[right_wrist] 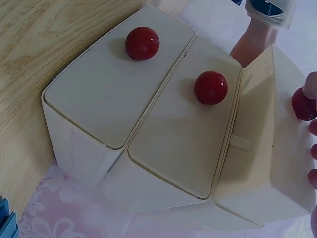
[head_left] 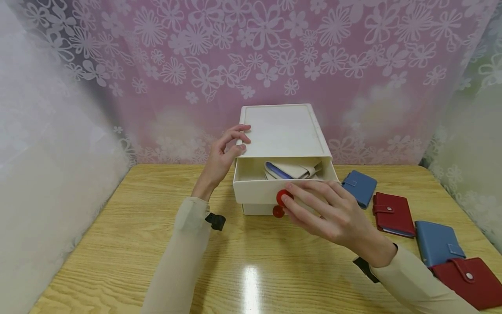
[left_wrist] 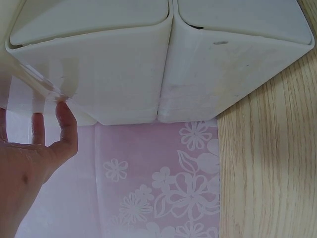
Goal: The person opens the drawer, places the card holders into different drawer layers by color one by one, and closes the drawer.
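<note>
A white drawer cabinet (head_left: 280, 131) stands at the back of the wooden table. Its top drawer (head_left: 256, 192) is pulled partly out, with a beige notebook-like item (head_left: 296, 169) showing a blue edge inside. My right hand (head_left: 333, 213) pinches this drawer's red knob (right_wrist: 303, 106) between thumb and fingers. At the cabinet's upper left edge, my left hand (head_left: 221, 159) rests with bent fingertips and thumb on the top. The right wrist view also shows the middle drawer's knob (right_wrist: 211, 88) and the bottom drawer's knob (right_wrist: 142, 43); both those drawers are closed.
Right of the cabinet lie a blue notebook (head_left: 359, 187), a red one (head_left: 394, 213), another blue one (head_left: 439, 242) and another red one (head_left: 470, 281), all with strap closures. A flowered pink curtain (head_left: 266, 74) hangs behind the table (head_left: 157, 226).
</note>
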Motion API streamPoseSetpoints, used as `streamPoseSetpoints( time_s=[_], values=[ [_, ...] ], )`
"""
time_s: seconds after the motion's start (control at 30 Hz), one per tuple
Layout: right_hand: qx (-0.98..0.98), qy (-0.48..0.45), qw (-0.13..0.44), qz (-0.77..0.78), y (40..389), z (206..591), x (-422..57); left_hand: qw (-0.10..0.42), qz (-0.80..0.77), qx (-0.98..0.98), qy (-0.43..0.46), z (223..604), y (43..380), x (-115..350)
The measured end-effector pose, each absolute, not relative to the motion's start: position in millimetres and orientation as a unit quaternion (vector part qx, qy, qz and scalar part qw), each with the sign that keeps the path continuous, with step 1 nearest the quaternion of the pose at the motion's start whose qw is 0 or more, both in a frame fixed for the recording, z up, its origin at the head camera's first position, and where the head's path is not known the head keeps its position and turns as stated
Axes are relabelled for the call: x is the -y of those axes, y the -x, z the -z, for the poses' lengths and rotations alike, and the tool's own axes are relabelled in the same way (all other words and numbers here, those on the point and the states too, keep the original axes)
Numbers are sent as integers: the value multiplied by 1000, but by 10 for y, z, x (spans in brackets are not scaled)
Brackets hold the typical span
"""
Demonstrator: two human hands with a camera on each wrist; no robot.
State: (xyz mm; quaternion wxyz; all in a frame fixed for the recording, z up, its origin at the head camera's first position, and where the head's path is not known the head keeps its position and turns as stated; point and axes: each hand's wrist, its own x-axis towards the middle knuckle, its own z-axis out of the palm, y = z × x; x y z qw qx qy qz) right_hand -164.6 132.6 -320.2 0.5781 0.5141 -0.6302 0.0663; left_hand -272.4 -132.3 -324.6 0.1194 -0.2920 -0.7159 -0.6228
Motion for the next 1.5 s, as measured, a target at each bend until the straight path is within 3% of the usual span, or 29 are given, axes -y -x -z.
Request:
streamPoseSetpoints(
  time_s=[1.5],
  values=[
    [644, -489, 577, -114, 1748, 3226, -1289, 121, 629, 708, 297, 3245, 2728, 1313]
  ],
)
